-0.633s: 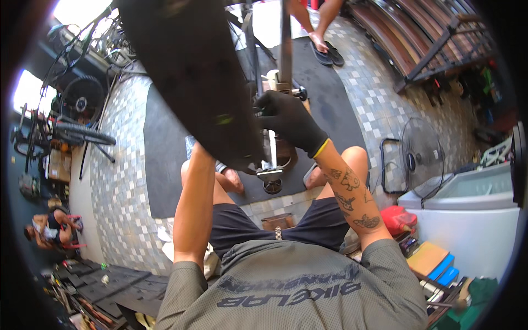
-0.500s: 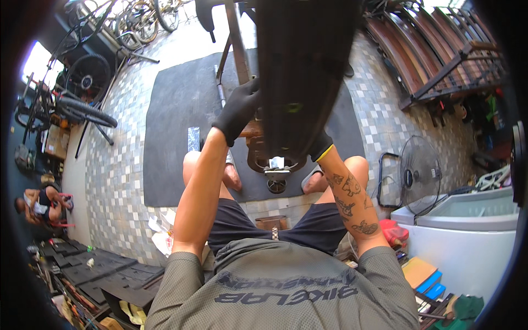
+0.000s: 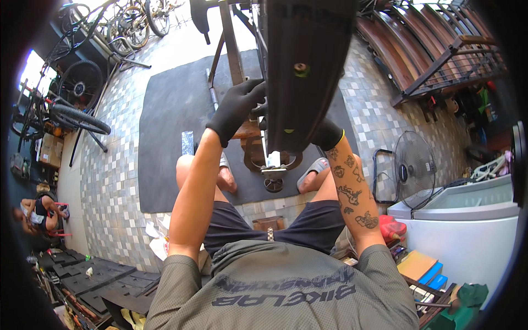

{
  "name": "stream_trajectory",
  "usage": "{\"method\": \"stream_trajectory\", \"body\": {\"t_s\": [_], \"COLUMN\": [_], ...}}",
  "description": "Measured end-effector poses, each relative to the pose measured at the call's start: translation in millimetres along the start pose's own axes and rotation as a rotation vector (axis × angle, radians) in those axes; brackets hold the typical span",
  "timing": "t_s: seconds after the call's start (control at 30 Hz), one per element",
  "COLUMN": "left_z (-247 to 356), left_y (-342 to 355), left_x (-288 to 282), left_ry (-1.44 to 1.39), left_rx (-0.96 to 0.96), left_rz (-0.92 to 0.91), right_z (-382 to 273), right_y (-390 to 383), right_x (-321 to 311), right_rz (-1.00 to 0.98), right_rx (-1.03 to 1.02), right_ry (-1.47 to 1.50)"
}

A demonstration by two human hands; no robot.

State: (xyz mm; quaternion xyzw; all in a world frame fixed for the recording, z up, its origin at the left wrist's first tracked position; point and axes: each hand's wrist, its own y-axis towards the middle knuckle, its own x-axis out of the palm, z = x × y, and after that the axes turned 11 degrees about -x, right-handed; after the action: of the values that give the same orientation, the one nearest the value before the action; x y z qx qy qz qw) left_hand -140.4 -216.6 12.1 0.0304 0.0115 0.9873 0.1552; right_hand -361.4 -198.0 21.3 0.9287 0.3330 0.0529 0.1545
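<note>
A large dark wheel with a tyre (image 3: 308,49) stands end-on in the middle, held in or beside a metal stand (image 3: 233,55) with a base (image 3: 273,168). My left hand (image 3: 234,110), in a black glove, is at the wheel's left side, its fingers bent; what they grip is hidden. My right hand (image 3: 330,135), also gloved, is at the tyre's lower right, with its fingers behind the tyre. A wooden piece (image 3: 246,130) shows below my left hand.
A black mat (image 3: 162,110) lies on the tiled floor. Bicycles (image 3: 77,115) are at left, with a seated person (image 3: 47,214). A slatted metal rack (image 3: 418,49) stands at upper right, a fan (image 3: 413,168), white chest freezer (image 3: 456,236) and boxes (image 3: 415,264) at right.
The tyre has swung from left of centre to more upright, right of centre. My left hand has come into view on its left; my right hand has gone behind its right side.
</note>
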Motion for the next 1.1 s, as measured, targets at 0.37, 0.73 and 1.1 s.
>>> {"method": "stream_trajectory", "body": {"t_s": [0.37,0.73,1.1], "left_z": [-66,-20,-25], "left_y": [46,22,5], "left_x": [-38,-9,2], "left_ry": [0.335,0.162,0.165], "left_rx": [-0.008,-0.148,-0.063], "left_rz": [0.046,0.093,0.266], "right_z": [2,-6,-4], "right_y": [4,0,-4], "right_x": [21,24,-3], "right_rz": [0.325,0.273,0.037], "right_rx": [-0.078,-0.028,0.059], "right_ry": [-0.325,0.006,0.06]}}
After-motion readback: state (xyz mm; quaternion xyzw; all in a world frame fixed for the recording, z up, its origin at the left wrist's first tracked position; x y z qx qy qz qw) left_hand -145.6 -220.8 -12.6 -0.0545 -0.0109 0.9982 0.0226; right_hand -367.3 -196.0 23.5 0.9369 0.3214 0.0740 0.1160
